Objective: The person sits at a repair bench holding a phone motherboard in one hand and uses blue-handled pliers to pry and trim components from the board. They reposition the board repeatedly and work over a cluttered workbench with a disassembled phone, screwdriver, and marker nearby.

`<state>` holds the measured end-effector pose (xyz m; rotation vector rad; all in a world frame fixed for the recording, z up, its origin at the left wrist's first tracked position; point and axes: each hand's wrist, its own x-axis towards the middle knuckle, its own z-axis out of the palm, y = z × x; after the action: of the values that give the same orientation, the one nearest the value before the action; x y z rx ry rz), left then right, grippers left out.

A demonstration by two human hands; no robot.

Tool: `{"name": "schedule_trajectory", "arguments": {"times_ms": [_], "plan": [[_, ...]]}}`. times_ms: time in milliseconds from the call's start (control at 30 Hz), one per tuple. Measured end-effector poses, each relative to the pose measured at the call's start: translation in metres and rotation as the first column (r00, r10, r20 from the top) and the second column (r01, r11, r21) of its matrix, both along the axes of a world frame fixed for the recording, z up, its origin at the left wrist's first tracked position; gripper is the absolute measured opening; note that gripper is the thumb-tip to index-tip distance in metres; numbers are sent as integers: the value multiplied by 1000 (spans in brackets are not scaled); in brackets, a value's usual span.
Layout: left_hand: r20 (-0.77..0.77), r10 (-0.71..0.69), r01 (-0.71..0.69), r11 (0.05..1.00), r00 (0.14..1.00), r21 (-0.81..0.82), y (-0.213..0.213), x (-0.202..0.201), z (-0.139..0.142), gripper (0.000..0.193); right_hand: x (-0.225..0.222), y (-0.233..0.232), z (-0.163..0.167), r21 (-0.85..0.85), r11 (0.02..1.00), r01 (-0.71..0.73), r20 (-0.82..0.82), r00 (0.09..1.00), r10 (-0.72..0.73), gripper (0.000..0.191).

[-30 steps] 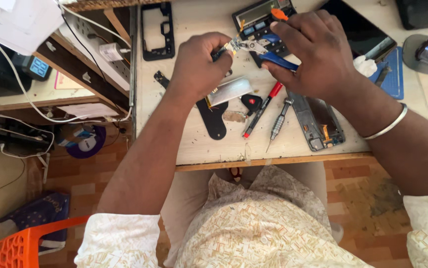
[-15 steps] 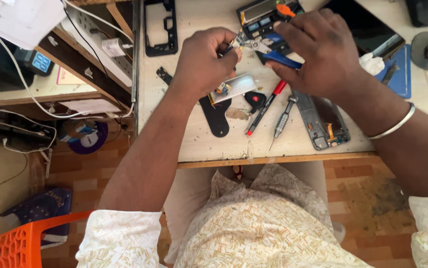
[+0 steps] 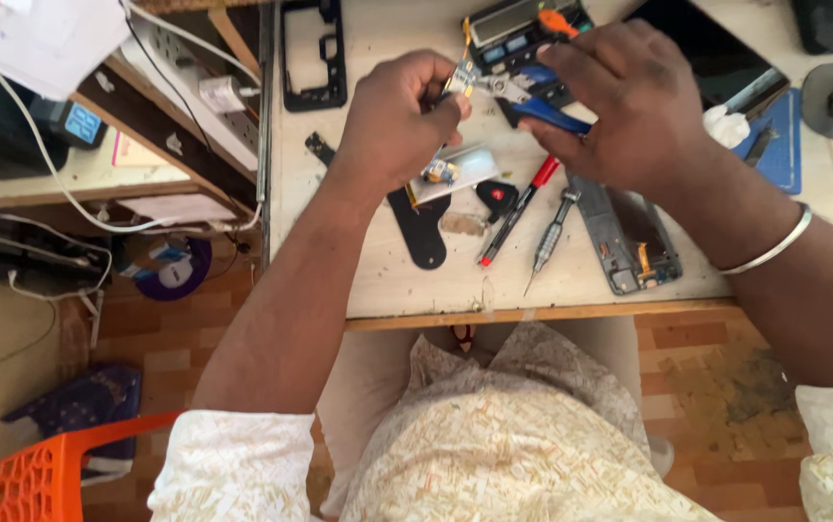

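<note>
My left hand (image 3: 399, 121) pinches a small metal part (image 3: 459, 77) above the pale worktable (image 3: 387, 271). My right hand (image 3: 629, 101) grips blue-handled pliers (image 3: 537, 101), whose jaws meet that small part. Under my hands lie a silver phone piece (image 3: 460, 172), a red screwdriver (image 3: 518, 211), a grey screwdriver (image 3: 547, 237) and an opened phone body (image 3: 624, 237). A silver bangle (image 3: 774, 246) circles my right wrist.
A black phone frame (image 3: 312, 53) lies at the table's far left, a black flat piece (image 3: 421, 227) near the middle, a meter (image 3: 513, 34) behind my hands. A power strip (image 3: 194, 87) and cables sit on the left shelf. An orange crate (image 3: 20, 478) stands on the floor.
Both hands stay together on the small part and the pliers; they have shifted slightly toward the far edge of the table.
</note>
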<state>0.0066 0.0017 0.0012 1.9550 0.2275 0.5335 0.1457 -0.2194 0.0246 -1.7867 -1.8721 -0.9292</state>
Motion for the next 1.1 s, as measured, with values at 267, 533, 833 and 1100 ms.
{"name": "schedule_trajectory", "arguments": {"times_ms": [267,533,833,1100], "plan": [[-4,-22,22,1000,1000,13,0,-4,0,15,-1,-1,2,5,1000,-4,-10,1000,4,56],[0,-28,28,1000,1000,10,-1,-3,0,16,1,-3,0,3,1000,-10,-11,1000,10,55],[12,-42,42,999,999,21,0,-2,-2,16,3,-4,-3,-5,1000,-13,-8,1000,13,51],[24,-38,38,999,999,20,0,-2,-1,15,1,-4,-5,9,1000,4,-10,1000,-4,51]]}}
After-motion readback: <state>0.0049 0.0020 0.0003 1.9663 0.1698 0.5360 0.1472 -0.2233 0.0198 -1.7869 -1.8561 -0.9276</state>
